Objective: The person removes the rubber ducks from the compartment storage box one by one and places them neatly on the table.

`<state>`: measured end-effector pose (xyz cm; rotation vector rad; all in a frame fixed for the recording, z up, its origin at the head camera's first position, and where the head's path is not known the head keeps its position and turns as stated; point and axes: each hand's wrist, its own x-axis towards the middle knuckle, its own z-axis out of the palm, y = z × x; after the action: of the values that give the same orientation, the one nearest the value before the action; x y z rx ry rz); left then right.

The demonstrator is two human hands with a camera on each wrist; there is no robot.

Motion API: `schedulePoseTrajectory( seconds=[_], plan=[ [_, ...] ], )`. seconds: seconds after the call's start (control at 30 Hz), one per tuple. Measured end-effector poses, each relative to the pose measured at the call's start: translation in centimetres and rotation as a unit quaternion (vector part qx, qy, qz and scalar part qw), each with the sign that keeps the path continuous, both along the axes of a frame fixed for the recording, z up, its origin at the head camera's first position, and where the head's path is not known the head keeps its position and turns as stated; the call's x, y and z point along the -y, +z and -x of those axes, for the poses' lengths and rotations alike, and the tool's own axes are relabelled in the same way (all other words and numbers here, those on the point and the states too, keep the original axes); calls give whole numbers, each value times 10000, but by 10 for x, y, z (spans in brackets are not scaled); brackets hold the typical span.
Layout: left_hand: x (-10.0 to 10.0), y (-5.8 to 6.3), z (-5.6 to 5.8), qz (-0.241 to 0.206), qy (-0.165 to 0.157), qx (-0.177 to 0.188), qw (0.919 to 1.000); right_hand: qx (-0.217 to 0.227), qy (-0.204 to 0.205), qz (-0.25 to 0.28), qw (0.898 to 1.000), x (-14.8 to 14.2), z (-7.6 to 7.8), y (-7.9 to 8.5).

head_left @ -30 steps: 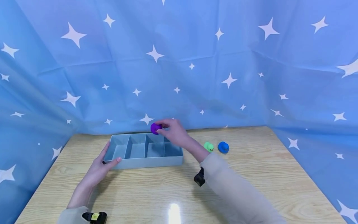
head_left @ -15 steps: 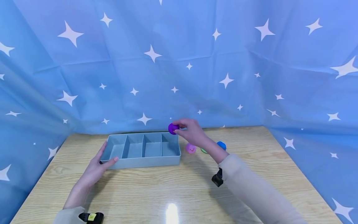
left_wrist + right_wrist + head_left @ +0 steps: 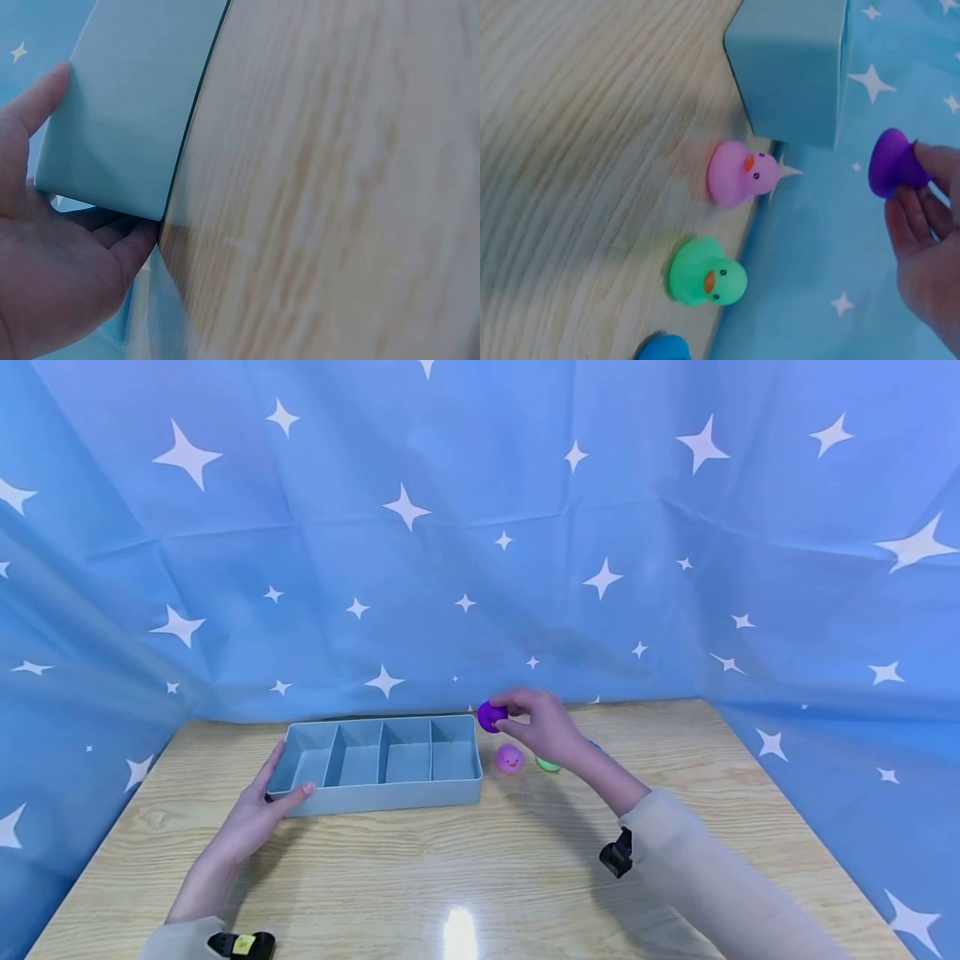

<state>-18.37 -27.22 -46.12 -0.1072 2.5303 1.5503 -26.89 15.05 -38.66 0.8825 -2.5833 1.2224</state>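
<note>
My left hand (image 3: 257, 810) grips the left end of a blue-grey four-sided divided box (image 3: 386, 797), thumb at the front and fingers round the end. In the left wrist view, the thumb and fingers span the box's end wall (image 3: 127, 112). My right hand (image 3: 543, 727) pinches a purple rubber duck (image 3: 491, 717) just past the box's right end. The right wrist view shows the purple duck's rounded base, its head hidden by my fingers. Below it on the table stands a pink rubber duck (image 3: 731, 174), next to a green duck (image 3: 701, 270).
A blue duck (image 3: 664, 348) stands beyond the green one, mostly hidden behind my right wrist in the head view. The wooden table (image 3: 375, 877) reaches a blue star-printed curtain (image 3: 450, 527) at the back and sides.
My right hand has carried the purple duck rightward from above the box to beyond its right end. The pink duck has come into view. My left hand keeps its grip on the box.
</note>
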Motion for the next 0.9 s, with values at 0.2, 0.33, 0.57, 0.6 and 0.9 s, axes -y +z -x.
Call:
schedulePoseTrajectory(
  seconds=[0.2, 0.33, 0.57, 0.6, 0.9],
  plan=[
    [0, -1, 0, -14, -30, -43, 10000, 47, -175, -158, 9997, -11, -6, -2],
    [0, 0, 0, -10, -52, -87, 9999, 128, -267, -172, 9994, -18, -8, -4],
    [-1, 1, -2, -2, -35, -57, 10000, 146, -396, -181, 9989, -28, -13, -9],
    [-1, 1, -2, 5, -35, -53, 10000, 162, -408, -181, 9989, -29, -14, -9],
    [0, 0, 0, -52, -58, -74, 9999, 201, -405, -16, 9990, -34, -20, -18]
  ],
)
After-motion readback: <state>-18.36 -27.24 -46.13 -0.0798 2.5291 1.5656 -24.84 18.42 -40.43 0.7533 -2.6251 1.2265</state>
